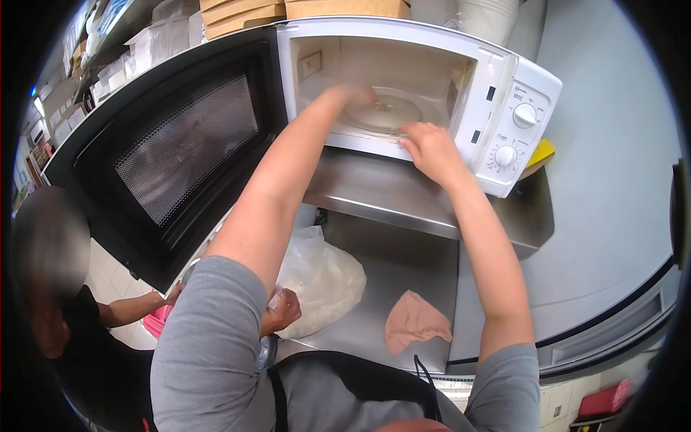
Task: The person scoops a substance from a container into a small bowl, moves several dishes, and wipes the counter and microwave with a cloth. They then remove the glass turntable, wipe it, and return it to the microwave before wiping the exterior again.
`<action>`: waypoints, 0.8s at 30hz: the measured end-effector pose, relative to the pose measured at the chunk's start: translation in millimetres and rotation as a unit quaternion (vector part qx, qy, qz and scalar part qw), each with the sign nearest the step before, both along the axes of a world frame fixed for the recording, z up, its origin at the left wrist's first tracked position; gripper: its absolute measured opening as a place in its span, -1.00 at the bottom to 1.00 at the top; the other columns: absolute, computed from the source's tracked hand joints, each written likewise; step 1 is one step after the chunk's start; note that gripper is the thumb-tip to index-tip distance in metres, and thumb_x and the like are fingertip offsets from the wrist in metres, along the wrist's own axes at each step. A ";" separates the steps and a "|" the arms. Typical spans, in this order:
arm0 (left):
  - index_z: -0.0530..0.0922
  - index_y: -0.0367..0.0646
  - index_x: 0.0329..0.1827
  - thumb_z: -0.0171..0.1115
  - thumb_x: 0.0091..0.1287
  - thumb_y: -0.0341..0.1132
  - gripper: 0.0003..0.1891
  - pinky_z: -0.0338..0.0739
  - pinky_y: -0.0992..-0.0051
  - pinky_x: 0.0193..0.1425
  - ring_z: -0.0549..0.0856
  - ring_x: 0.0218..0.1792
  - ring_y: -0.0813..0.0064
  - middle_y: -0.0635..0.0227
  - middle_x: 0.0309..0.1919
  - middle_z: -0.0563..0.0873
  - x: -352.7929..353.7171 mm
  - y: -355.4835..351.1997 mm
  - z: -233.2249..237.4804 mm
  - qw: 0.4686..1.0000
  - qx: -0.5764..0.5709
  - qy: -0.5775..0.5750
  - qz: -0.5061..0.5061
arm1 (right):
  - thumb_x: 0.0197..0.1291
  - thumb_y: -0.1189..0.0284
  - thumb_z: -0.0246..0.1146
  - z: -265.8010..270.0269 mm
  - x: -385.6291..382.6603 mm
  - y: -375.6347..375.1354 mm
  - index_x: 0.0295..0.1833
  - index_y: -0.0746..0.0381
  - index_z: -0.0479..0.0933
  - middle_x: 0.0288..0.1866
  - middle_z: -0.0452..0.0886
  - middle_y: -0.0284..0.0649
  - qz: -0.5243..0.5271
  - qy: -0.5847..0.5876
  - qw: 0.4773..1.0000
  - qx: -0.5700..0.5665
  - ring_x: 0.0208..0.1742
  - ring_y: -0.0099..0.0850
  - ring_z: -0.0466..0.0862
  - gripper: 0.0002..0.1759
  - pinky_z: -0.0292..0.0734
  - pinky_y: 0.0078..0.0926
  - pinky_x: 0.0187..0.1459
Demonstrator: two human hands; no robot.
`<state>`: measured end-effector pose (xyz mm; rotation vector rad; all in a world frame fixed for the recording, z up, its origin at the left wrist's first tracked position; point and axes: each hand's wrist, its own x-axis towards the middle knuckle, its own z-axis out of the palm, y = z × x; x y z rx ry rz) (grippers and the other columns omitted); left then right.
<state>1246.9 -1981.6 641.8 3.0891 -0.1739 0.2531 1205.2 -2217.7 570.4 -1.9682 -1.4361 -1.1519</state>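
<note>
A white microwave oven [522, 79] stands with its dark door [191, 155] swung wide to the left. My left hand [356, 94] reaches inside the cavity, over the left part of the glass turntable plate [404, 115]; motion smears its fingers. Small yellowish bits [386, 106] lie on the plate. At the front of the opening, my right hand [433, 150] bends its fingers over the lower edge [374, 143], thumb on the outer side and fingertips close to the plate's rim.
The microwave sits on a steel shelf [374, 187]. Below are a pink cloth [417, 322] and a plastic bag of white contents [327, 284]. At left, a person in black has a hand [284, 313] at the bag. Cardboard containers [241, 16] and stacked white cups [487, 20] sit on top.
</note>
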 end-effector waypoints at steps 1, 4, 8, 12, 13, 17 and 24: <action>0.64 -0.10 -0.05 0.09 0.21 -0.13 -0.65 0.44 0.39 0.10 0.60 0.00 0.21 0.14 -0.03 0.65 1.3 -0.8 0.4 1.000 -0.001 0.001 0.000 | 0.11 0.42 0.20 0.4 2.3 0.5 -0.18 0.24 0.57 -0.29 0.63 -0.11 0.008 0.019 1.000 -0.008 -0.16 -0.14 0.59 -0.82 0.47 -0.19 -0.13; 0.65 -0.10 -0.07 0.09 0.20 -0.10 -0.64 0.44 0.36 0.09 0.61 -0.02 0.19 0.12 -0.04 0.65 12.7 1.6 1.2 0.994 0.105 0.012 -0.012 | 0.12 0.42 0.19 4.7 -1.2 -0.7 -0.23 0.26 0.58 -0.32 0.63 -0.12 0.018 0.053 0.998 -0.024 -0.18 -0.13 0.59 -0.84 0.47 -0.18 -0.13; 0.65 -0.12 -0.10 0.09 0.20 -0.06 -0.62 0.45 0.33 0.08 0.61 -0.01 0.15 0.09 -0.04 0.64 26.0 3.1 -2.1 0.988 0.155 0.023 -0.005 | 0.14 0.42 0.17 5.3 -1.3 -1.5 -0.30 0.27 0.59 -0.35 0.63 -0.10 -0.001 0.096 0.995 -0.035 -0.21 -0.11 0.60 -0.85 0.47 -0.17 -0.13; 0.61 -0.15 -0.03 0.10 0.19 -0.14 -0.63 0.47 0.31 0.09 0.60 0.02 0.12 0.07 -0.03 0.64 15.6 2.8 -11.1 0.995 0.099 -0.021 0.021 | 0.14 0.43 0.17 3.6 -1.8 -0.8 -0.27 0.29 0.58 -0.33 0.63 -0.09 0.031 0.073 0.997 -0.023 -0.22 -0.09 0.60 -0.84 0.46 -0.18 -0.11; 0.61 -0.15 -0.03 0.10 0.19 -0.14 -0.63 0.47 0.31 0.09 0.60 0.02 0.12 0.07 -0.03 0.64 -1.1 -5.1 -4.8 0.995 0.099 -0.021 0.024 | 0.14 0.42 0.17 2.8 -2.4 -0.3 -0.25 0.29 0.57 -0.31 0.63 -0.09 0.029 0.060 0.998 -0.021 -0.21 -0.09 0.60 -0.84 0.46 -0.18 -0.09; 0.52 -0.18 0.14 0.18 0.22 -0.20 -0.57 0.44 0.33 0.16 0.59 0.07 0.15 0.10 0.02 0.62 -123.7 -54.2 38.6 0.985 -0.048 -0.162 0.043 | 0.15 0.40 0.18 0.0 -1.4 0.8 -0.21 0.31 0.55 -0.28 0.63 -0.10 -0.046 0.063 0.996 -0.048 -0.16 -0.08 0.59 -0.81 0.43 -0.19 -0.01; 0.61 -0.24 -0.05 0.28 0.19 -0.41 -0.74 0.39 0.44 0.17 0.59 0.08 0.30 0.10 -0.03 0.64 -341.6 -80.1 30.1 0.724 -0.140 -0.674 -0.048 | 0.22 0.26 0.14 -8.4 2.7 3.3 -0.22 0.30 0.55 -0.19 0.61 -0.04 -0.030 -0.018 0.999 0.006 -0.05 -0.14 0.57 -0.71 0.37 -0.16 0.11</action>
